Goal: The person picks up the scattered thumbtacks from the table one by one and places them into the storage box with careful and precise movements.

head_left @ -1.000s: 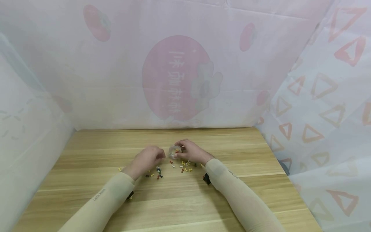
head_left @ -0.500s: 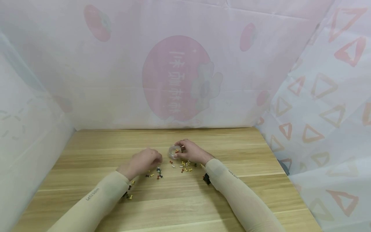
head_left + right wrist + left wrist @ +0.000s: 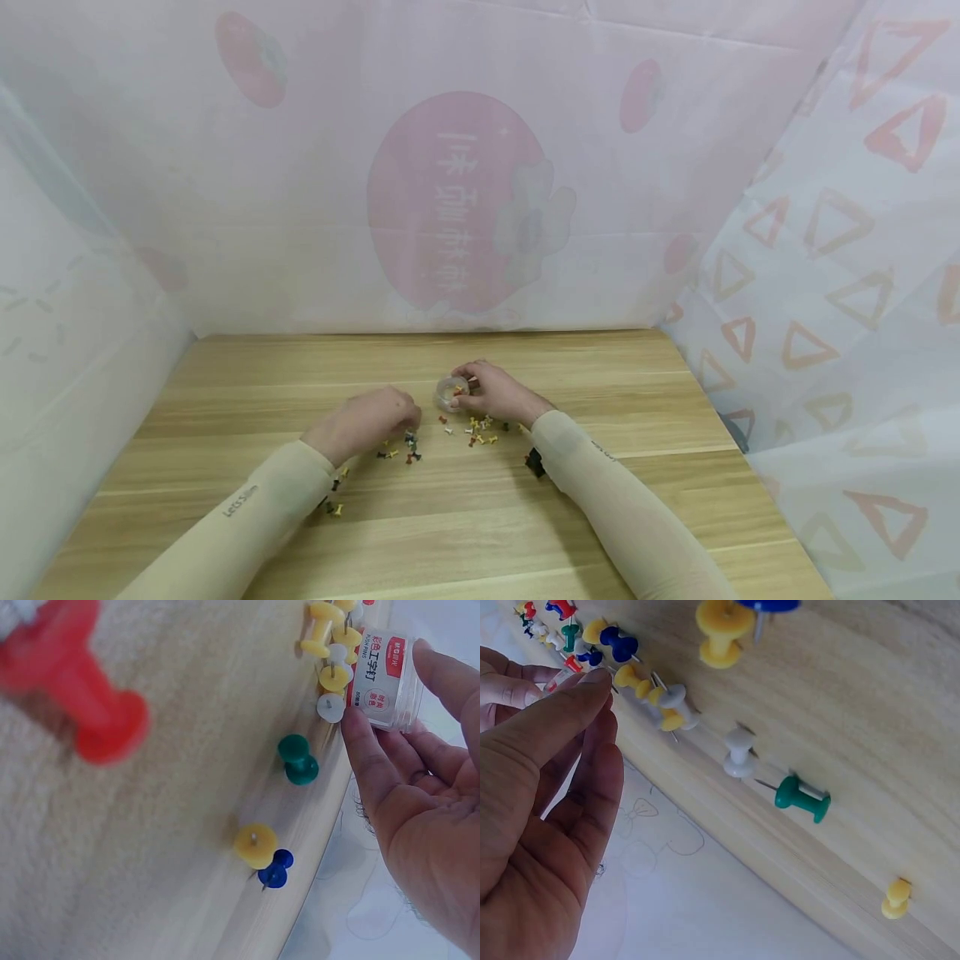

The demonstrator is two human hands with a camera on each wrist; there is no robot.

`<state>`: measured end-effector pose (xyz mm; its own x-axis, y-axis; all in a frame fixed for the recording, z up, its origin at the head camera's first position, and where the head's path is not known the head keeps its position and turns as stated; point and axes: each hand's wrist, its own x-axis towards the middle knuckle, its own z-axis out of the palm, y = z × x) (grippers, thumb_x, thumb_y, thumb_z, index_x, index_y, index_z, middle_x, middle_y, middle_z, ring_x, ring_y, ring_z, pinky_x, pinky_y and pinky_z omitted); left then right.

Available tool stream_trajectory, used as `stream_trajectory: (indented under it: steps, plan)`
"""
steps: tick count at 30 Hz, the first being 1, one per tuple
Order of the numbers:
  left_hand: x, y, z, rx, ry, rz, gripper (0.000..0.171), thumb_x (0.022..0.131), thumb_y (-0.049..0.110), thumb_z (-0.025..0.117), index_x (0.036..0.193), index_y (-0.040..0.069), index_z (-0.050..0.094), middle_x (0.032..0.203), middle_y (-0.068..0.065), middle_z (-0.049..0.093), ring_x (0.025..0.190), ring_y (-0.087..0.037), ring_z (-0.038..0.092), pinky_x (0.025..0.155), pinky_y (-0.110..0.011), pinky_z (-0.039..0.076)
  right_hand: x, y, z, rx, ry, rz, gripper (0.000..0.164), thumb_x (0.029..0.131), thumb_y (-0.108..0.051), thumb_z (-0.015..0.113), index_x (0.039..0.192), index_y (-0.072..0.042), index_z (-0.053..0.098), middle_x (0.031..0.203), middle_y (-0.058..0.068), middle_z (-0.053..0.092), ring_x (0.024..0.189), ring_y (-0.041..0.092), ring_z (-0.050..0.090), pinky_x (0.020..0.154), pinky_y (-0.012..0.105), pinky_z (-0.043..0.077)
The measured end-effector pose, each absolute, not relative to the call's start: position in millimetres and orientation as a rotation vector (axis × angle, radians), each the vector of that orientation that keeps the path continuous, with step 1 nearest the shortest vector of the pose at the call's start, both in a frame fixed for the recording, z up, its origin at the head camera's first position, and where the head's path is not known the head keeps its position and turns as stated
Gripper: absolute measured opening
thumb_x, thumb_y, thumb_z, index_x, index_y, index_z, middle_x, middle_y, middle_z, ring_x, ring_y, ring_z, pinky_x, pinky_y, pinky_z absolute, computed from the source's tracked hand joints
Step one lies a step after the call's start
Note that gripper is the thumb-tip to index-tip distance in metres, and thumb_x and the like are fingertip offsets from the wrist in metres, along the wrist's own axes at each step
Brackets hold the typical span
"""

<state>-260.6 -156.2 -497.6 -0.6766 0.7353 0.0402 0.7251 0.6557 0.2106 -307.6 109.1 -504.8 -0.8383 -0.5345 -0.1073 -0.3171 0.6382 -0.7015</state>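
Pushpins (image 3: 628, 677) near left hand (image 3: 365, 423), grasp unclear

A curtained-off booth: pale printed sheets (image 3: 300, 208) fill the top and both sides of the frame, walling in a wood-grain desk (image 3: 450, 533) at lower centre.

Room lies behind the jar (image 3: 447, 394); push pins (image 3: 481, 438) clutter its front.
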Motion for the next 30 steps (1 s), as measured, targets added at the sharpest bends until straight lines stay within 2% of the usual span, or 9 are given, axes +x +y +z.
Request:
stream_trajectory:
  steps: [11, 18, 19, 21, 26, 30]
  plan:
    - [-259.9, -154.4, -500.7, 1.270, 2.819, 0.263, 0.010, 0.090, 0.010, 0.078, 0.091, 0.020, 0.078, 0.088, 0.008, 0.071, 0.077, -0.004, 0.062, 0.072, -0.025, 0.057, -306.8, 109.6, -505.0, -0.687, 2.555, -1.001, 0.056, 0.097, -0.031, 0.073, 0.146, -0.010, 0.054, 0.139, 0.005, 0.054, 0.126, 0.021, 0.059, 0.094, 0.026, 0.055]
    - [-260.7, -151.4, -499.5, 1.324, 2.856, 0.257, 0.009, 0.092, 0.014, 0.077, 0.087, 0.021, 0.074, 0.081, 0.014, 0.062, 0.073, -0.003, 0.054, 0.068, -0.023, 0.053, -306.7, 109.8, -504.4, -0.690, 2.555, -1.005, 0.056, 0.097, -0.030, 0.073, 0.146, -0.010, 0.054, 0.140, 0.006, 0.054, 0.126, 0.022, 0.059, 0.094, 0.027, 0.055]
    - [-260.8, -150.9, -499.5, 1.339, 2.868, 0.264, 0.009, 0.092, 0.014, 0.077, 0.088, 0.021, 0.074, 0.081, 0.013, 0.061, 0.073, -0.003, 0.054, 0.069, -0.023, 0.053, -306.8, 109.6, -504.5, -0.690, 2.553, -1.007, 0.056, 0.097, -0.030, 0.073, 0.145, -0.009, 0.054, 0.140, 0.006, 0.054, 0.126, 0.022, 0.059, 0.094, 0.026, 0.055]
    - [-261.5, -149.9, -499.5, 1.375, 2.892, 0.278, 0.008, 0.093, 0.013, 0.076, 0.090, 0.020, 0.073, 0.082, 0.012, 0.060, 0.074, -0.004, 0.053, 0.079, -0.027, 0.056, -306.8, 109.5, -504.6, -0.689, 2.546, -1.018, 0.055, 0.097, -0.029, 0.073, 0.145, -0.009, 0.054, 0.140, 0.007, 0.053, 0.126, 0.023, 0.059, 0.093, 0.026, 0.055]
    - [-262.6, -148.6, -497.0, 1.420, 2.955, 0.304, 0.011, 0.092, 0.013, 0.077, 0.103, 0.016, 0.074, 0.094, 0.008, 0.067, 0.089, -0.008, 0.061, 0.096, -0.032, 0.054, -307.1, 109.1, -505.5, -0.677, 2.535, -1.024, 0.056, 0.097, -0.030, 0.073, 0.145, -0.010, 0.054, 0.141, 0.007, 0.053, 0.127, 0.022, 0.059, 0.091, 0.024, 0.055]
    - [-263.5, -147.5, -495.1, 1.393, 2.992, 0.339, 0.017, 0.092, 0.013, 0.077, 0.108, 0.015, 0.075, 0.100, 0.006, 0.070, 0.095, -0.012, 0.062, 0.091, -0.030, 0.056, -306.3, 109.3, -504.5, -0.671, 2.538, -1.022, 0.056, 0.097, -0.030, 0.073, 0.145, -0.010, 0.054, 0.140, 0.006, 0.053, 0.126, 0.021, 0.060, 0.091, 0.025, 0.056]
